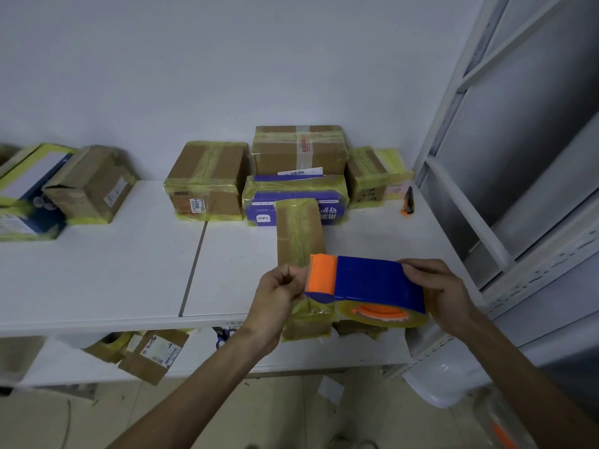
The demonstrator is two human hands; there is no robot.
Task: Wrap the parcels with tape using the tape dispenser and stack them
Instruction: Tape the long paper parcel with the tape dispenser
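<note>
A blue tape dispenser (pixel 369 281) with an orange cutter and a yellowish tape roll hangs above the table's front edge. My right hand (pixel 436 291) grips its rear end. My left hand (pixel 280 294) has curled fingers at the orange cutter end and seems to pinch the tape there. Under the dispenser a long narrow cardboard parcel (pixel 299 234) lies lengthwise on the white table (pixel 129 270), its near end over the edge and wrapped in yellow tape.
Taped parcels line the wall: a brown box (pixel 207 181), a purple box (pixel 293 200) with a brown box (pixel 298 149) on top, another (pixel 372 176) to the right, and more at far left (pixel 87 184). An orange knife (pixel 407 200) stands near the right edge. Boxes lie under the table.
</note>
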